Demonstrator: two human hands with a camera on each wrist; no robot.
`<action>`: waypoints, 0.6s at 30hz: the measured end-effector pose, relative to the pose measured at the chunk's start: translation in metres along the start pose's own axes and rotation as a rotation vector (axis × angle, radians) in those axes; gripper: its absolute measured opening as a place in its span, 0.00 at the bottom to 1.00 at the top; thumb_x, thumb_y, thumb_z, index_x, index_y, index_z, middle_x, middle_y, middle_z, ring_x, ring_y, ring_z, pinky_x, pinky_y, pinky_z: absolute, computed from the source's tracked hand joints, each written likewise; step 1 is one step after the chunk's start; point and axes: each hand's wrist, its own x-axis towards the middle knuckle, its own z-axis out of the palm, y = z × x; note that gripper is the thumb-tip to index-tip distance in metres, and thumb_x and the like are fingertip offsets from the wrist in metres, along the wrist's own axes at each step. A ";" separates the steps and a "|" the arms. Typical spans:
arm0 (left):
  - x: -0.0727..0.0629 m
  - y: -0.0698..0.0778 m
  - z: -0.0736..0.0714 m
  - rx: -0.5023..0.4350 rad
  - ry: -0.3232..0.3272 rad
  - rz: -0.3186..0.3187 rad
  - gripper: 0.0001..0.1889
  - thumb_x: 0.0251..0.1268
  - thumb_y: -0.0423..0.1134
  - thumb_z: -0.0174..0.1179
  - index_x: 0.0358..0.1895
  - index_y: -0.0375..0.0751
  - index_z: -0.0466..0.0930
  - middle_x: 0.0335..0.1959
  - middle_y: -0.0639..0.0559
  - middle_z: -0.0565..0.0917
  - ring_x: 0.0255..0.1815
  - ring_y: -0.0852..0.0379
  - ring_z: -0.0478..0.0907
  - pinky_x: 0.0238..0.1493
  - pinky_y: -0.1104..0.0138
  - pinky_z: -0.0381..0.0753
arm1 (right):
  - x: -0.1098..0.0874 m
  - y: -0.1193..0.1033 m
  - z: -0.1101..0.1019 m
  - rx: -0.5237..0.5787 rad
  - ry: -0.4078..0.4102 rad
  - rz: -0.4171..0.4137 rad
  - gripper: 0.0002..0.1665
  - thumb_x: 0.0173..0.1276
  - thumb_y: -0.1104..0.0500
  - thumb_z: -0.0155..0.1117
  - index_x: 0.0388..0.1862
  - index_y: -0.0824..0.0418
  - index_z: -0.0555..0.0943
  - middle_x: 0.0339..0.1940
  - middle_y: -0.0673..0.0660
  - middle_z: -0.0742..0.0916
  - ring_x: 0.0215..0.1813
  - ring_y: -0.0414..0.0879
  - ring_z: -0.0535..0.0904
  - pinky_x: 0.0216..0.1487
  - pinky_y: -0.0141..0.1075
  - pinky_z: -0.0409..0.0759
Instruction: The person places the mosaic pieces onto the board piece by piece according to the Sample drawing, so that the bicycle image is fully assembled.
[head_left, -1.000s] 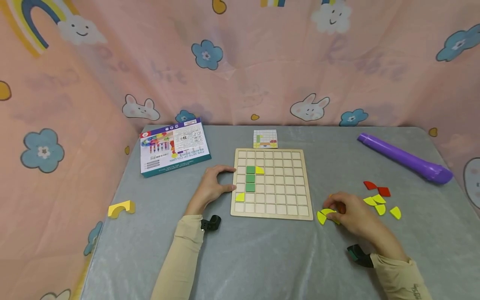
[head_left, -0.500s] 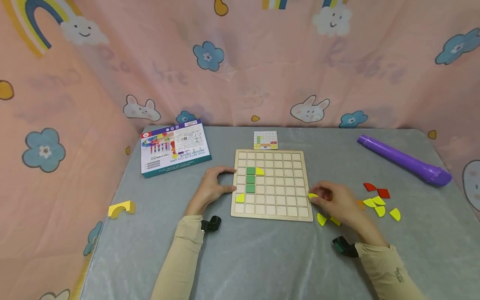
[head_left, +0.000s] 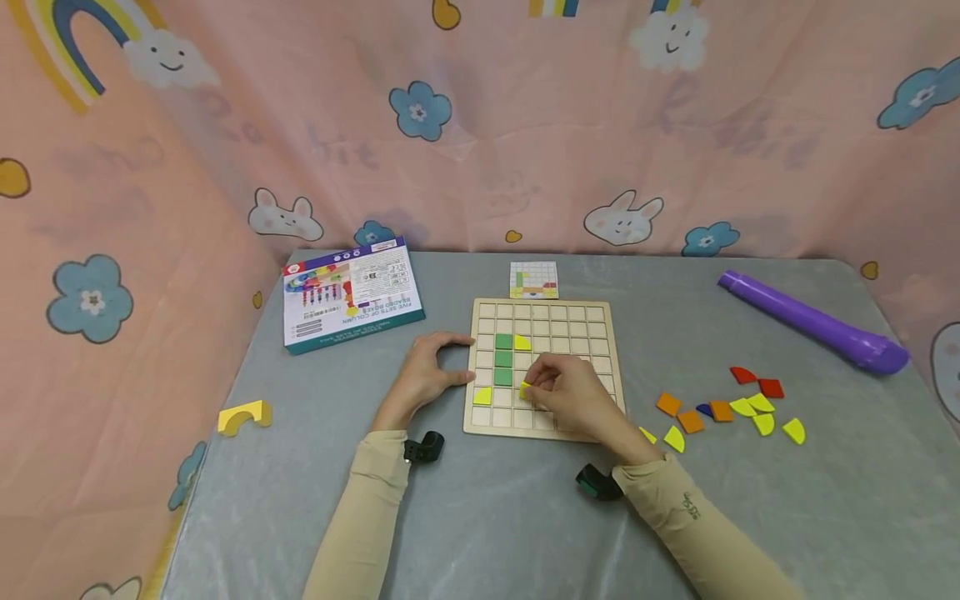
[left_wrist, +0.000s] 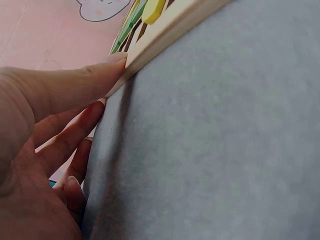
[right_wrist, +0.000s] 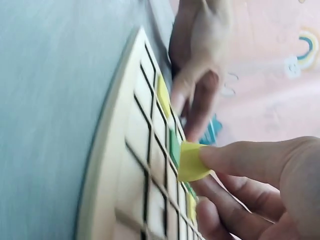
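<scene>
In the head view a wooden grid board (head_left: 558,312) lies on the grey table. My left hand (head_left: 422,375) touches its left edge with thumb and fingertips, the thumb and index finger spread apart. My right hand (head_left: 576,395) is over the lower middle of the board. Between its thumb and fingers it pinches a yellow quarter-round tile (right_wrist: 192,162), tilted above the cells in the right wrist view. Three green square tiles (head_left: 503,359) form a column on the board. One yellow tile (head_left: 522,342) lies right of the top green one, another yellow tile (head_left: 482,396) lower left.
A pattern card (head_left: 533,280) lies behind the board. Loose orange tiles (head_left: 691,422), yellow tiles (head_left: 763,424), red tiles (head_left: 771,388) and a partly hidden blue tile (head_left: 703,409) lie right. Around them: purple tube (head_left: 813,322), cardboard box (head_left: 352,292), yellow arch block (head_left: 243,417).
My right hand has picked a yellow tile from the loose pieces and carried it left over the board, uncovering orange tiles and a blue one. My left hand has stayed at the board's edge.
</scene>
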 end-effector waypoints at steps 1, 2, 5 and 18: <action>0.000 0.000 0.000 0.000 0.000 0.006 0.26 0.57 0.31 0.79 0.62 0.47 0.87 0.70 0.45 0.81 0.75 0.42 0.67 0.80 0.46 0.62 | 0.002 -0.003 0.004 0.004 -0.006 0.005 0.05 0.66 0.66 0.76 0.34 0.61 0.86 0.29 0.53 0.86 0.32 0.42 0.77 0.34 0.31 0.74; 0.000 0.000 0.000 0.002 0.000 0.009 0.26 0.57 0.32 0.79 0.62 0.47 0.87 0.70 0.45 0.81 0.75 0.42 0.67 0.80 0.46 0.63 | 0.004 -0.004 0.008 0.009 -0.009 0.008 0.05 0.66 0.66 0.76 0.34 0.61 0.86 0.29 0.53 0.86 0.31 0.43 0.76 0.33 0.31 0.74; 0.000 -0.001 0.001 0.000 -0.001 0.013 0.26 0.57 0.32 0.79 0.61 0.47 0.87 0.69 0.45 0.82 0.74 0.42 0.67 0.80 0.46 0.62 | 0.008 -0.009 0.016 0.022 -0.031 0.036 0.04 0.66 0.65 0.77 0.34 0.60 0.87 0.28 0.53 0.85 0.30 0.43 0.74 0.32 0.32 0.72; 0.000 -0.001 0.001 0.021 0.001 0.009 0.27 0.58 0.32 0.79 0.62 0.47 0.86 0.70 0.45 0.81 0.74 0.42 0.67 0.80 0.45 0.63 | 0.015 -0.013 0.033 -0.038 -0.032 0.054 0.01 0.67 0.64 0.76 0.36 0.62 0.91 0.27 0.51 0.89 0.32 0.41 0.79 0.38 0.37 0.78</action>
